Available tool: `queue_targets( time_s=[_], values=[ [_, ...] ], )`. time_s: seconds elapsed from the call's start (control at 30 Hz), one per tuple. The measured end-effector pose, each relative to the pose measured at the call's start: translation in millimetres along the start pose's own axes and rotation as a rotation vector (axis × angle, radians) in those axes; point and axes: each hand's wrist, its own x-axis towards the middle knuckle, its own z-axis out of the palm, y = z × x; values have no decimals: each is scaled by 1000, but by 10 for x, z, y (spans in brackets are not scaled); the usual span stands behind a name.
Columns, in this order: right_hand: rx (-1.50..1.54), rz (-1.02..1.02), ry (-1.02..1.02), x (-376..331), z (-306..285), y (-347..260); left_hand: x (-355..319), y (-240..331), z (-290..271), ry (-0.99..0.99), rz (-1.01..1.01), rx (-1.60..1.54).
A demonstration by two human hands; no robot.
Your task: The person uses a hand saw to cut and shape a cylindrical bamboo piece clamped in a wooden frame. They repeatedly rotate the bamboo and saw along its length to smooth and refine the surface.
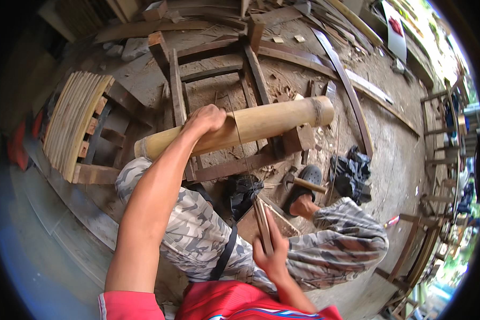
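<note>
A thick bamboo pole (274,116) lies slantwise across an upturned wooden frame with legs (218,169). My left hand (206,118) is closed on the top of the pole, left of its middle. My right hand (273,255), low in front of my body, grips the wooden handle of a handsaw (263,226). The saw's thin blade runs away from me and crosses the pole just right of my left hand. How deep the blade sits in the bamboo cannot be made out.
A slatted wooden piece (80,125) stands at the left. By my foot in a dark clog (305,184) is a hammer (310,185), with a black plastic bag (351,173) to its right. Long boards (346,88) and wood scraps cover the far floor. A wooden stool (413,248) stands right.
</note>
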Motion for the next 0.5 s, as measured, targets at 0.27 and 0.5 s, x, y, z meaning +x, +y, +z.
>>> queue_targets(
  time_s=[0.27, 0.5],
  values=[
    [16, -63, 120, 1081, 449, -43, 51, 69, -127, -127, 140, 191],
    [-98, -200, 149, 450, 284, 130, -349, 307, -264, -179, 110, 87]
  ],
)
